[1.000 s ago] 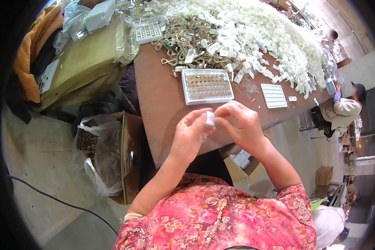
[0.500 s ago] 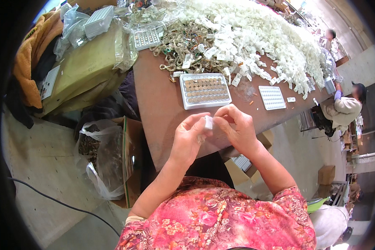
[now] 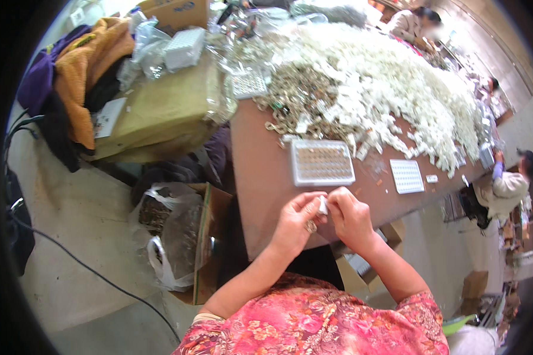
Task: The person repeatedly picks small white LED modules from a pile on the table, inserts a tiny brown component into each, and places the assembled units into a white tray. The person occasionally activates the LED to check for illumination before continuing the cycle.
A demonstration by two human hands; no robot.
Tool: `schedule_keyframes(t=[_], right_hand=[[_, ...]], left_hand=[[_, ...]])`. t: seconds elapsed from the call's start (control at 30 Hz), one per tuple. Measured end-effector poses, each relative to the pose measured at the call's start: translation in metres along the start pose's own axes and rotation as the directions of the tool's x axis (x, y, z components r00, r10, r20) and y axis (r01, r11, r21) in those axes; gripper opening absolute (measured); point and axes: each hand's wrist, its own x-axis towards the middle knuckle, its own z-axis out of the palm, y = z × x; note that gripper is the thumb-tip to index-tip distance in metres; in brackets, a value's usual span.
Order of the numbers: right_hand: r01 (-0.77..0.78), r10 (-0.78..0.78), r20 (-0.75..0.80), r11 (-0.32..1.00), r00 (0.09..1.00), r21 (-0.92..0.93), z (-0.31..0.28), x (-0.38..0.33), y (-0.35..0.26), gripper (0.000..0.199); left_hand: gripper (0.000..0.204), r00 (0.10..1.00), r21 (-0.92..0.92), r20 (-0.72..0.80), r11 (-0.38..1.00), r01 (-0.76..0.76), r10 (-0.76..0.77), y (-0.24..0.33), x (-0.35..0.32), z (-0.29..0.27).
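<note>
Right at the near edge of the brown tabletop (image 3: 266,177), both hands meet. That edge strip is bare wood, smooth and flat, with open room to the left corner. Farther back, a white tray (image 3: 321,162) sits near the hands, a flat rectangle full of small brown round bits in rows. A smaller white tray (image 3: 407,176) lies to its right, near the right edge. Behind them, a big heap of white pieces (image 3: 397,89) covers the far half of the tabletop, lumpy and loose, mixed with a tangle of dull metal bits (image 3: 302,100).

Left of the tabletop, on the floor, a cardboard box (image 3: 210,236) stands with crinkly clear plastic bags (image 3: 172,231) beside it. A thin black cable (image 3: 89,266) runs across the grey floor.

The left hand (image 3: 293,228) and right hand (image 3: 349,219) are pressed close together. Their fingertips pinch a small white piece (image 3: 323,205) between them, held just above the near edge. Each grip is narrow, closed on the piece. A small ring-like metal bit (image 3: 310,226) shows at the left hand's fingers.
</note>
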Motion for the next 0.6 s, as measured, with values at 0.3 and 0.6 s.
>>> schedule_keyframes(t=[0.3, 0.6], right_hand=[[0.107, -0.107, 0.061, 0.994, 0.992, -0.011, -0.009, 0.005, -0.001, 0.010], [0.066, -0.066, -0.005, 0.997, 0.998, 0.033, -0.002, -0.007, 0.006, 0.008]], left_hand=[[0.026, 0.998, -0.078, 0.063, 0.997, 0.023, -0.018, 0.002, -0.001, -0.002], [0.024, 0.998, 0.049, 0.052, 0.999, 0.020, -0.023, -0.001, -0.003, -0.005]])
